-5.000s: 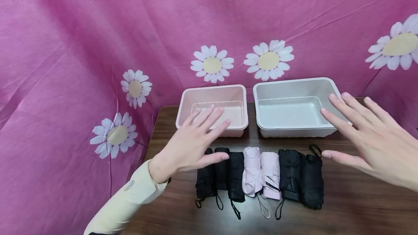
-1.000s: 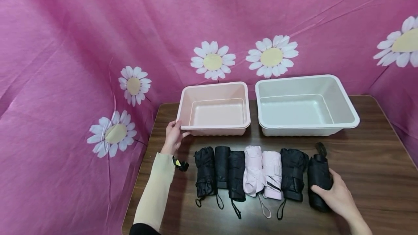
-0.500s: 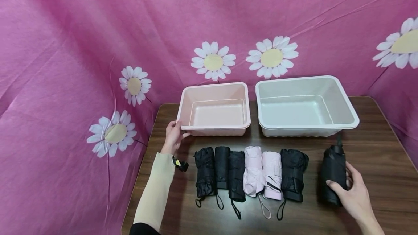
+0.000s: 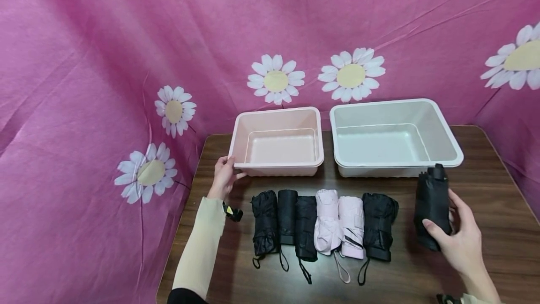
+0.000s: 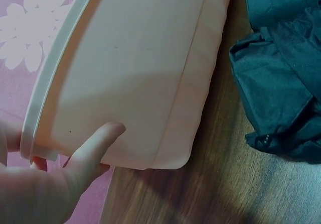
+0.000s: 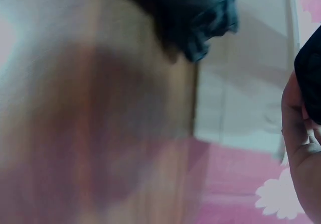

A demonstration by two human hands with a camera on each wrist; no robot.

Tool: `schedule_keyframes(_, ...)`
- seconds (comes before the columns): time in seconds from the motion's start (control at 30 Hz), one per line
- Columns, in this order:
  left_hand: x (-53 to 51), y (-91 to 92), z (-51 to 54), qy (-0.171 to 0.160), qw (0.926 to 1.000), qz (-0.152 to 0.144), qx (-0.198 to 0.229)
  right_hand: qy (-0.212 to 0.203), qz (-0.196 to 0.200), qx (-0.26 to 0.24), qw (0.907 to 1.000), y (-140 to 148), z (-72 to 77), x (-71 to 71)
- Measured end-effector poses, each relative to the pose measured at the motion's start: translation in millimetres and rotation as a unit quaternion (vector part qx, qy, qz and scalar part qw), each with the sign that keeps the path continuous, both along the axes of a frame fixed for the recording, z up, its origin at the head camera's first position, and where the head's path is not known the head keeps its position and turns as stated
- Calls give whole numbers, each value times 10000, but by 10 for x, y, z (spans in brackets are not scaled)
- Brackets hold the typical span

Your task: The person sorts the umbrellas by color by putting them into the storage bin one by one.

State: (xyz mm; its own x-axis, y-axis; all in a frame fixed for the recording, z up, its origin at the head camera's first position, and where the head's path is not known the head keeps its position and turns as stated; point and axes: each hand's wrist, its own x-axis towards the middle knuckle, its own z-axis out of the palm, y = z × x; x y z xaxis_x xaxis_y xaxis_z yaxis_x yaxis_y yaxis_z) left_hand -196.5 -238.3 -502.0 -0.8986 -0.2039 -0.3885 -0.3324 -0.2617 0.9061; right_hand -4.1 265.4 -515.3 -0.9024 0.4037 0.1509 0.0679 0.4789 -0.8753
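My right hand point(image 4: 461, 238) grips a folded black umbrella point(image 4: 431, 208) above the table, right of the row and before the pale grey-green bin point(image 4: 401, 171). At the right edge of the right wrist view, only part of that umbrella point(image 6: 312, 73) and the hand point(image 6: 301, 148) shows. My left hand point(image 4: 223, 177) holds the front left corner of the pink plastic bin point(image 4: 278, 171). The left wrist view has the thumb against the bin's outer wall point(image 5: 130, 73), with other fingers at the rim, partly hidden.
Folded umbrellas lie side by side in front of the bins: several black ones point(image 4: 265, 224), then two pale pink ones point(image 4: 326, 222), and a black one point(image 4: 377, 226) at the right end. A pink daisy-print cloth point(image 4: 211, 36) hangs behind the wooden table point(image 4: 498, 186).
Both hands were held out open at first. The left then took the pink bin's corner; the right took the rightmost black umbrella, lifted it and moved it right, then toward the bins.
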Motion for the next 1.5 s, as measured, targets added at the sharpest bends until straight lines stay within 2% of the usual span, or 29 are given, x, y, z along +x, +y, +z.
schedule_keyframes(0.17, 5, -16, 3, -112, 9997, -55, -186, 663, 433, -391, 9961, -156, 158, -217)
schedule_keyframes(0.2, 6, -18, 4, -128, 9997, -62, -201, 784, 529, -523, 9941, -197, 196, -262)
schedule_keyframes(0.23, 7, -19, 5, -127, 9997, -72, -204, 959, 659, -870, 9894, -238, 232, -313)
schedule_keyframes(0.3, 9, -17, 9, -110, 9997, -95, -214, 1353, 931, -1660, 9724, -328, 296, -416)
schedule_keyframes(0.33, 9, -16, 10, -108, 9997, -91, -201, 1554, 1062, -2072, 9600, -376, 325, -467)
schedule_keyframes(0.43, 11, -12, 6, -76, 9997, -99, -227, 2061, 1398, -3228, 9131, -533, 413, -618)
schedule_keyframes(0.47, 11, -9, 4, -73, 9997, -83, -228, 2159, 1480, -3415, 9027, -583, 435, -668)
schedule_keyframes(0.53, 8, -5, -8, -52, 9997, -59, -240, 2198, 1558, -3579, 8941, -678, 478, -760)
schedule_keyframes(0.6, 3, 1, -19, -26, 9997, -27, -254, 2092, 1575, -3646, 8936, -770, 511, -852)
schedule_keyframes(0.63, 1, 5, -23, -10, 9997, -15, -254, 2007, 1550, -3639, 8962, -815, 522, -896)
schedule_keyframes(0.8, -2, 11, -40, 18, 9996, -9, -283, 1477, 1346, -3249, 9244, -1029, 534, -1083)
schedule_keyframes(0.9, 1, 8, -44, 9, 9995, 1, -308, 1262, 1312, -3069, 9342, -1141, 525, -1176)
schedule_keyframes(1.03, -1, 2, -37, 1, 9995, 13, -314, 1050, 1360, -2988, 9387, -1263, 516, -1279)
schedule_keyframes(1.27, -7, -17, -47, 3, 9993, -74, -374, 617, 1410, -2642, 9521, -1426, 528, -1415)
schedule_keyframes(1.37, -2, -19, -65, 81, 9983, -54, -567, 392, 1539, -2547, 9539, -1493, 528, -1472)
schedule_keyframes(1.43, 6, -35, -94, 289, 9976, -94, -627, 227, 1636, -2456, 9552, -1534, 519, -1513)
schedule_keyframes(1.5, 2, -39, -98, 276, 9974, -107, -657, 59, 1749, -2406, 9547, -1573, 505, -1549)
